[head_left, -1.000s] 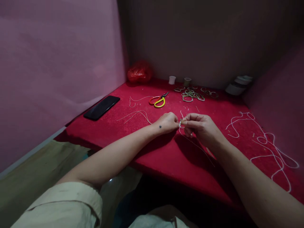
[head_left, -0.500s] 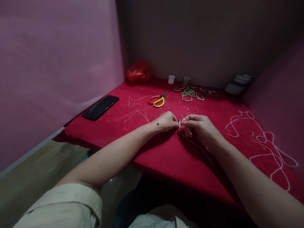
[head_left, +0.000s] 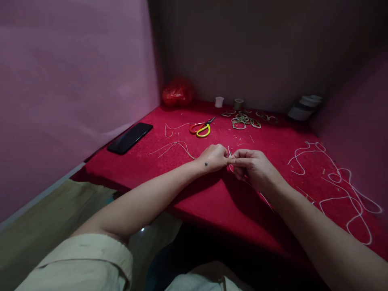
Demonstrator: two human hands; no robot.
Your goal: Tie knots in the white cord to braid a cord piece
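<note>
My left hand is closed, its fingertips pinching a short piece of white knotted cord above the red cloth. From the other side my right hand pinches the same cord with thumb and forefinger, and the fingertips of both hands nearly meet. Most of the knotted part is hidden by the fingers. A loose white end hangs below and runs under my right wrist. Thin pale strands trail on the cloth to the left of my left hand.
Scissors with red and yellow handles lie beyond my hands. A black phone is at the left. Further back are a red plastic bag, two spools, cord loops and a white container. Loose white cord spreads at the right.
My right hand has moved slightly left and down, closer to my left fingertips, covering more of the knotted cord. My left hand has turned a little and shifted slightly right.
</note>
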